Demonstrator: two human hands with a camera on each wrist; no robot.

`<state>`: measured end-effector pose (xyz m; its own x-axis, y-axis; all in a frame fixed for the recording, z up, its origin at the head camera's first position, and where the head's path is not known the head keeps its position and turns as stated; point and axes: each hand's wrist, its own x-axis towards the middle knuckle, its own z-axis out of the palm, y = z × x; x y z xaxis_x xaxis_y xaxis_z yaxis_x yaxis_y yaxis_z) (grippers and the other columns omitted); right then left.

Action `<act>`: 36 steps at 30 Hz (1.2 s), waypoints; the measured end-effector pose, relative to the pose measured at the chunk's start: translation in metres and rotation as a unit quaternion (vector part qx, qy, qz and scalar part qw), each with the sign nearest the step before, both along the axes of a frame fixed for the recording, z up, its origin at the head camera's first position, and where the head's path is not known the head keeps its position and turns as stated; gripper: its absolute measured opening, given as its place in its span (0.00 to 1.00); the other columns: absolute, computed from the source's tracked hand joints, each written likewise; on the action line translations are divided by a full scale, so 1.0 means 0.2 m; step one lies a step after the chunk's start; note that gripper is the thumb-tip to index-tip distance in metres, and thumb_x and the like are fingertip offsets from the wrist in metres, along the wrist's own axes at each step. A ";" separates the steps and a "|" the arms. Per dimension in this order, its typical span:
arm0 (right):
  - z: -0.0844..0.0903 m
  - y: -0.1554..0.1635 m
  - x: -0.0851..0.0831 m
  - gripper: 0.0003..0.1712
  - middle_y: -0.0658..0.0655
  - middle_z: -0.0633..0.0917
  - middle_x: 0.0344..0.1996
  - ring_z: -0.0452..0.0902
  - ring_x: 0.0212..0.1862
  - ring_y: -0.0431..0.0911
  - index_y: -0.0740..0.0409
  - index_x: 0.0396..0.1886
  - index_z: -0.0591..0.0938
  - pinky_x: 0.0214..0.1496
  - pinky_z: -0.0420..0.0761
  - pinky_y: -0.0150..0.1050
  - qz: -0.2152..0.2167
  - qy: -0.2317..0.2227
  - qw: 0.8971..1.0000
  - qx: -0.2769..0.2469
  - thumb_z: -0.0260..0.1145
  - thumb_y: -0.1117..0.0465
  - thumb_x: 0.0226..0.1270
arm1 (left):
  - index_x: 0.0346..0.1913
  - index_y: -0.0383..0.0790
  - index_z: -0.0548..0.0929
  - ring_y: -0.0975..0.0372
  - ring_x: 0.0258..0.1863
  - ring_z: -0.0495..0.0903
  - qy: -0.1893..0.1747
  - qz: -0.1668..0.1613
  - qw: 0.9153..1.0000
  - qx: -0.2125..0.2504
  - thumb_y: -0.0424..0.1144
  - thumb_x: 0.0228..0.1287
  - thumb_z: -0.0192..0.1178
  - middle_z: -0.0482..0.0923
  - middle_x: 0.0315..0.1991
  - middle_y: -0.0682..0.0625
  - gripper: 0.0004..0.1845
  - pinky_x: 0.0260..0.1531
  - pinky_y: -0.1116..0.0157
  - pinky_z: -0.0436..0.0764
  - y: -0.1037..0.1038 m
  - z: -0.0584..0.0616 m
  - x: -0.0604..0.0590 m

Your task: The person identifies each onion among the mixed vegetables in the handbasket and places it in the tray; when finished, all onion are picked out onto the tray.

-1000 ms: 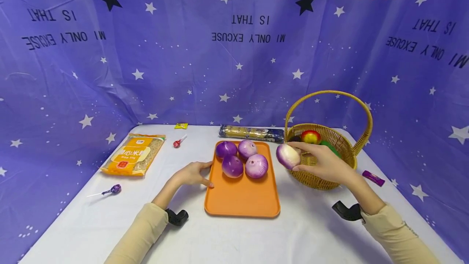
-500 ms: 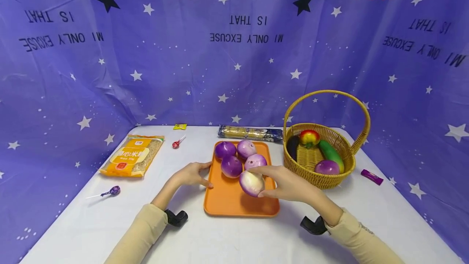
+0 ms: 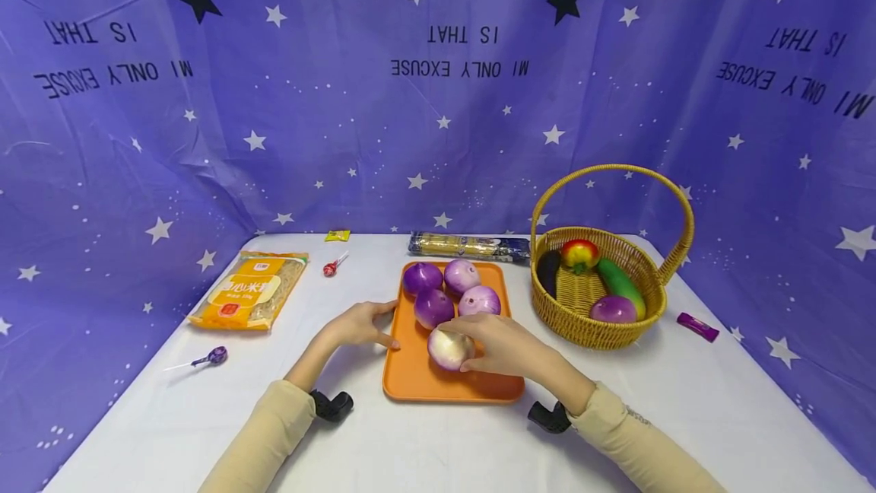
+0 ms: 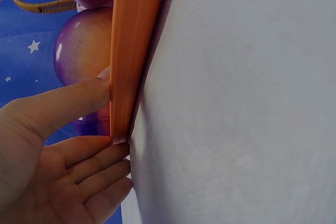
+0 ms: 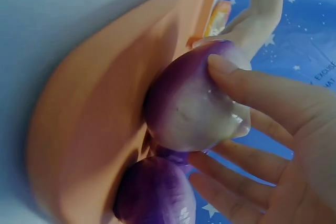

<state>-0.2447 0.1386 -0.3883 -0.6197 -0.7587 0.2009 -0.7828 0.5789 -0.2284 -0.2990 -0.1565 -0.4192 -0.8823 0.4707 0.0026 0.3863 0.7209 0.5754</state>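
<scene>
My right hand [image 3: 506, 345] grips a purple-and-white onion [image 3: 448, 348] between thumb and fingers, low over the orange tray [image 3: 452, 388]. In the right wrist view, the thumb lies across one side of this onion [image 5: 194, 98], with fingertips on the other side; whether it touches the tray cannot be told. Several other onions, including a dark purple onion [image 3: 434, 309] and a paler onion [image 3: 479, 300], sit together in the tray's far half. My left hand [image 3: 359, 324] rests at the tray's left edge. In the left wrist view, its thumb touches the rim [image 4: 123, 61], its fingers fairly straight.
A wicker basket [image 3: 595, 339] at the right holds a red-yellow pepper [image 3: 579, 255], a green vegetable [image 3: 621, 286], an eggplant [image 3: 548, 272] and a purple onion [image 3: 614, 310]. A noodle pack [image 3: 468, 247] lies behind the tray. An orange bag [image 3: 249, 290], lollipops [image 3: 217, 356] and candies [image 3: 698, 327] lie around.
My right hand has carried the onion leftward from beside the basket to low over the tray's near half. My left hand has stayed at the tray's left edge.
</scene>
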 end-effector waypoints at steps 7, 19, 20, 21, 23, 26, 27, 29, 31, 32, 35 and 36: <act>-0.02 -0.02 0.00 0.35 0.48 0.80 0.58 0.75 0.57 0.43 0.45 0.61 0.78 0.51 0.80 0.42 -0.012 0.023 1.000 0.017 0.78 0.52 0.50 | 0.68 0.32 0.68 0.43 0.65 0.65 -0.005 0.003 1.000 -0.002 0.47 0.45 0.77 0.69 0.64 0.35 0.48 0.65 0.48 0.63 0.00 0.00 0.00; 0.01 -0.01 0.00 0.32 0.48 0.81 0.56 0.76 0.57 0.43 0.49 0.60 0.79 0.54 0.79 0.42 -0.015 0.005 1.000 0.015 0.76 0.51 0.54 | 0.69 0.32 0.67 0.43 0.66 0.64 -0.019 0.010 1.000 0.002 0.47 0.46 0.77 0.68 0.65 0.35 0.48 0.65 0.48 0.63 0.00 0.01 0.00; 0.01 -0.01 0.00 0.32 0.49 0.81 0.56 0.76 0.57 0.43 0.49 0.60 0.79 0.54 0.79 0.41 -0.013 0.006 1.000 0.014 0.75 0.51 0.55 | 0.69 0.32 0.67 0.43 0.66 0.64 -0.019 0.009 1.000 0.003 0.47 0.46 0.77 0.68 0.65 0.35 0.48 0.65 0.48 0.63 0.00 0.01 0.00; 0.00 -0.02 0.00 0.32 0.49 0.81 0.56 0.76 0.57 0.43 0.50 0.61 0.79 0.55 0.79 0.41 -0.011 0.007 1.000 0.012 0.75 0.51 0.55 | 0.69 0.32 0.67 0.43 0.66 0.64 -0.018 0.009 1.000 0.002 0.47 0.46 0.77 0.68 0.65 0.35 0.48 0.65 0.48 0.63 0.00 0.01 0.00; 0.00 -0.02 0.00 0.32 0.49 0.80 0.57 0.75 0.58 0.43 0.50 0.61 0.79 0.56 0.78 0.41 -0.007 0.008 1.000 0.010 0.74 0.51 0.56 | 0.69 0.32 0.67 0.43 0.66 0.64 -0.017 0.007 1.000 0.003 0.47 0.46 0.77 0.69 0.65 0.35 0.48 0.65 0.48 0.63 0.00 0.01 0.00; -0.01 -0.03 0.00 0.32 0.49 0.79 0.59 0.74 0.60 0.44 0.49 0.62 0.78 0.58 0.77 0.42 -0.005 0.011 1.000 0.009 0.74 0.50 0.57 | 0.69 0.31 0.67 0.43 0.66 0.64 -0.015 0.005 1.000 0.005 0.46 0.46 0.77 0.69 0.64 0.35 0.47 0.65 0.48 0.63 0.00 0.01 0.00; -0.01 -0.03 0.00 0.32 0.49 0.79 0.59 0.74 0.61 0.44 0.49 0.62 0.78 0.58 0.76 0.42 -0.006 0.010 1.000 0.009 0.74 0.50 0.57 | 0.68 0.31 0.67 0.43 0.66 0.64 -0.015 0.005 1.000 0.007 0.46 0.46 0.77 0.69 0.64 0.35 0.47 0.65 0.48 0.63 0.00 0.01 0.00; -0.01 -0.03 0.00 0.33 0.50 0.79 0.59 0.73 0.61 0.44 0.50 0.62 0.77 0.59 0.76 0.43 -0.008 0.010 1.000 0.009 0.74 0.50 0.57 | 0.68 0.31 0.67 0.43 0.66 0.65 -0.013 0.005 1.000 0.007 0.46 0.46 0.77 0.69 0.64 0.35 0.47 0.65 0.48 0.63 0.00 0.01 0.00; 0.00 -0.03 0.00 0.33 0.50 0.79 0.59 0.73 0.61 0.45 0.50 0.62 0.77 0.59 0.76 0.43 -0.008 0.009 1.000 0.009 0.74 0.50 0.57 | 0.68 0.31 0.68 0.43 0.66 0.65 -0.012 0.006 1.000 0.004 0.46 0.46 0.77 0.69 0.64 0.35 0.47 0.65 0.48 0.63 0.00 0.01 0.00; 0.00 -0.02 0.01 0.33 0.50 0.79 0.59 0.73 0.61 0.45 0.50 0.62 0.77 0.59 0.76 0.44 -0.008 0.009 1.000 0.009 0.74 0.50 0.57 | 0.68 0.31 0.68 0.43 0.66 0.65 -0.012 0.007 1.000 0.002 0.46 0.46 0.77 0.69 0.64 0.35 0.47 0.65 0.48 0.63 0.00 0.01 0.00; 0.03 0.00 0.01 0.32 0.49 0.80 0.57 0.75 0.59 0.45 0.50 0.62 0.78 0.57 0.77 0.44 -0.005 0.006 1.000 0.004 0.74 0.50 0.57 | 0.68 0.32 0.68 0.43 0.66 0.65 -0.012 0.008 1.000 0.000 0.47 0.45 0.77 0.69 0.64 0.36 0.47 0.65 0.48 0.63 0.00 0.01 0.00; 0.04 0.01 0.01 0.32 0.48 0.81 0.56 0.76 0.58 0.45 0.50 0.62 0.78 0.56 0.78 0.44 -0.005 0.005 1.000 0.003 0.74 0.50 0.57 | 0.68 0.32 0.68 0.44 0.66 0.65 -0.012 0.008 1.000 0.000 0.47 0.45 0.77 0.69 0.64 0.36 0.47 0.65 0.48 0.63 0.00 0.00 0.00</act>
<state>-0.2424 0.1397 -0.3810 -0.6251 -0.7537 0.2030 -0.7793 0.5881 -0.2164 -0.2995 -0.1555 -0.4184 -0.8895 0.4566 -0.0189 0.3606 0.7267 0.5847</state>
